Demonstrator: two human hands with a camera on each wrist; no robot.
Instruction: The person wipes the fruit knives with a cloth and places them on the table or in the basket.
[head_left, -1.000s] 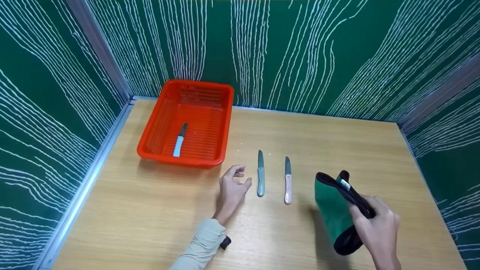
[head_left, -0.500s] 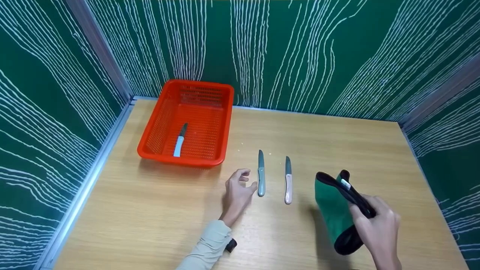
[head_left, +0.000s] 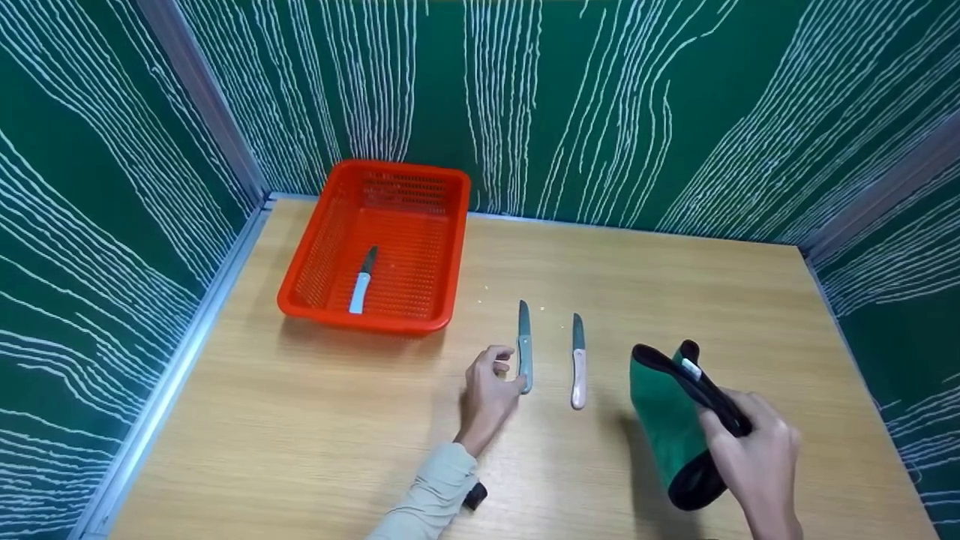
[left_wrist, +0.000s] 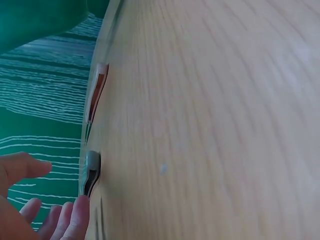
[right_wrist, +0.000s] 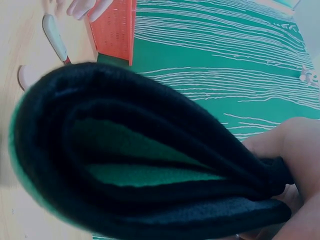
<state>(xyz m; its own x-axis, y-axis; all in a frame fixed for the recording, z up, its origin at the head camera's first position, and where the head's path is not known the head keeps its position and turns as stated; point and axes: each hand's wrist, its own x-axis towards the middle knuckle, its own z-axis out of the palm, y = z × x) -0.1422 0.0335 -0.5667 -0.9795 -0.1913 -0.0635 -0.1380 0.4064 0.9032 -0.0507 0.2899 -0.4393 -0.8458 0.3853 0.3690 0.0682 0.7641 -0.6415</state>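
My left hand (head_left: pixel 491 394): thumb and fingers apart, beside the teal knife (head_left: pixel 525 352); contact unclear.
Teal knife: on table (head_left: pixel 660 285), handle my way, likely easier gripping.
Pink knife (head_left: pixel 579 371): same way round.
Mat (head_left: pixel 660 420): pinched in my right hand (head_left: pixel 757 450), probably holding its fold.
Basket (head_left: pixel 364 322): contains blue knife (head_left: pixel 360 292).

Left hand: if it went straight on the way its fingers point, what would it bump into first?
Probably the teal-handled knife, which lies right beside the left hand; whether the two touch is hard to tell.
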